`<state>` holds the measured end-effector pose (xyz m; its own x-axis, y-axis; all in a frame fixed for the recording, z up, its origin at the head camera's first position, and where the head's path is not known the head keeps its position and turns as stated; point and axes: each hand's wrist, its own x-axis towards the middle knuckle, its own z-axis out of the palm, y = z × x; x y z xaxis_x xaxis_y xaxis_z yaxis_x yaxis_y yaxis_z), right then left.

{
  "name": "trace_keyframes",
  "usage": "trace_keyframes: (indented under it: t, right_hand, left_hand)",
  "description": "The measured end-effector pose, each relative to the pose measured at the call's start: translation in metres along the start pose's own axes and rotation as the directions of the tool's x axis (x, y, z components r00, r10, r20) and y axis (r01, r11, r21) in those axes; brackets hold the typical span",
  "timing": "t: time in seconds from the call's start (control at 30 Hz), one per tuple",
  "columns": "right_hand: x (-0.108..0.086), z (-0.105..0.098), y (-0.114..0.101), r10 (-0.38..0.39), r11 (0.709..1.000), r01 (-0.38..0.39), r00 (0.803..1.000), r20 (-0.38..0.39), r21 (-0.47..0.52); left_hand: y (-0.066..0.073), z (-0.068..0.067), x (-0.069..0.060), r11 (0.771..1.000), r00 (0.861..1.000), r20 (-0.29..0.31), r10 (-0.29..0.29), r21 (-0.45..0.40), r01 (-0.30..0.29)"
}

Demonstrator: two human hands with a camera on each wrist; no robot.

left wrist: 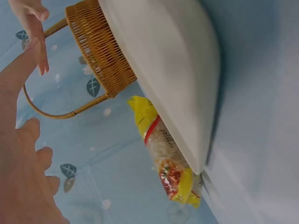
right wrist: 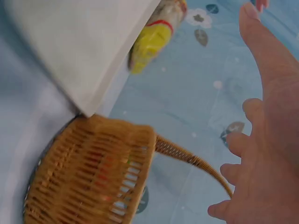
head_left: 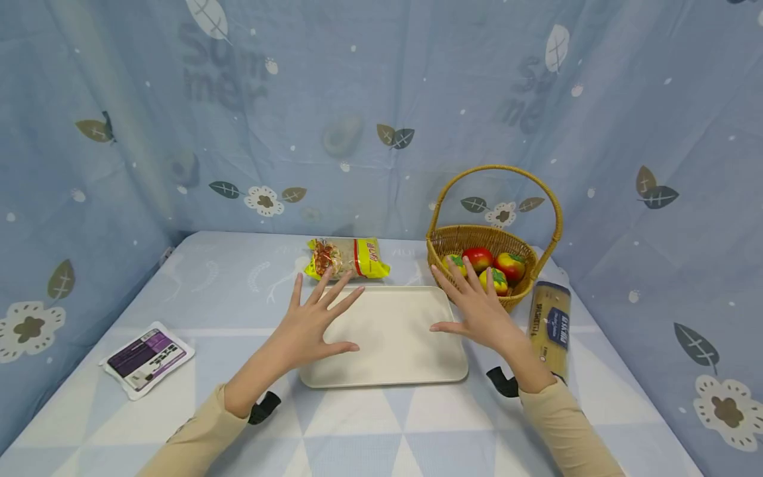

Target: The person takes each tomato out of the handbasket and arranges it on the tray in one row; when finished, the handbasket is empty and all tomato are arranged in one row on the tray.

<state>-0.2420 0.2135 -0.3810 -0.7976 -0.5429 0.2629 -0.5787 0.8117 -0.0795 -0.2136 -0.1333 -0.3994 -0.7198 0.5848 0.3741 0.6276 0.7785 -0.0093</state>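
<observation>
We spread our fingers wide, gripping nothing: left hand [head_left: 306,331] and right hand [head_left: 481,317] hang near either end of the shallow, rectangular cream tray [head_left: 390,344], perhaps centred for reach; a golden wicker basket [head_left: 465,236] likely keeps round red-and-yellow fruits [head_left: 511,266] from rolling.

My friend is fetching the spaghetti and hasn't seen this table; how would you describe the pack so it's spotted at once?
On the table, find the central cream tray, then the wicker basket at its far right corner. Just nearer than the basket, by the table's right edge, lies the spaghetti pack. Unlike the yellow-ended bag behind the tray, it has a dark blue label.
</observation>
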Motion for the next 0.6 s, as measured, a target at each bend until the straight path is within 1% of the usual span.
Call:
trace_keyframes:
  t: [0.07,0.2,0.33,0.43,0.53,0.6]
  right_hand:
    - [-0.001,-0.001,0.007,0.009,1.0,-0.009,1.0,0.004,0.024]
    - [-0.002,-0.005,0.021,0.019,0.998,-0.02,1.0,0.009,0.059]
    - [-0.001,-0.007,0.033,0.025,0.996,-0.028,0.999,0.036,0.087]
    - [0.0,-0.009,0.04,0.031,0.988,-0.04,0.998,0.061,0.148]
    - [0.001,-0.012,0.048,0.046,0.976,-0.061,0.996,0.075,0.209]
    - [0.0,-0.013,0.053,0.06,0.97,-0.077,0.995,0.084,0.229]
  left_hand:
    - [-0.001,-0.001,-0.007,1.0,1.0,0.027,-0.013,-0.017,0.013]
    - [-0.004,-0.004,-0.019,0.996,0.997,0.074,-0.034,-0.077,0.04]
    - [-0.007,-0.004,-0.031,0.983,0.993,0.11,-0.047,-0.173,0.066]
    - [-0.008,-0.002,-0.04,0.965,0.991,0.124,-0.06,-0.248,0.09]
    - [-0.01,0.0,-0.047,0.938,0.99,0.12,-0.068,-0.331,0.105]
    - [-0.012,0.002,-0.051,0.914,0.988,0.131,-0.078,-0.386,0.124]
